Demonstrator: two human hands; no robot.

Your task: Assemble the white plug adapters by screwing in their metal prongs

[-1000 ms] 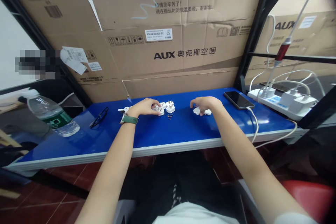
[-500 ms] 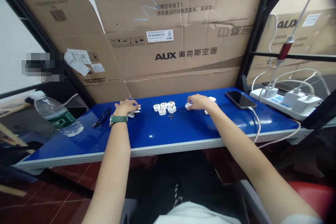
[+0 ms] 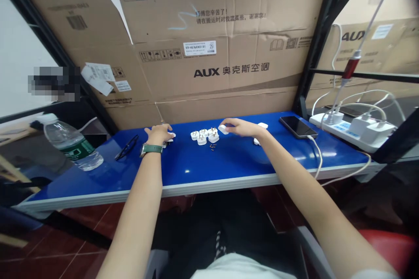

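My right hand [image 3: 240,127] is closed in a pinch on a white plug cover [image 3: 224,129], just above the table. To its left stands a cluster of several white plug pieces [image 3: 202,139] with their metal pins upward. A few small brass-coloured screws [image 3: 212,146] lie in front of them. My left hand [image 3: 158,134], with a green-strapped watch on the wrist, curls over white plug parts [image 3: 169,142] on the left; its fingers partly hide them. More white plug covers [image 3: 262,126] lie behind and under my right wrist.
On the blue table [image 3: 196,170] a water bottle [image 3: 73,144] and dark glasses [image 3: 127,147] are at left. A phone [image 3: 297,127] on a white cable and a power strip [image 3: 353,128] are at right. A large cardboard sheet [image 3: 209,87] stands behind.
My right hand has moved left with the white plug cover, close to the cluster of plug pieces. My left hand stays over the parts at left. The view has shifted slightly.
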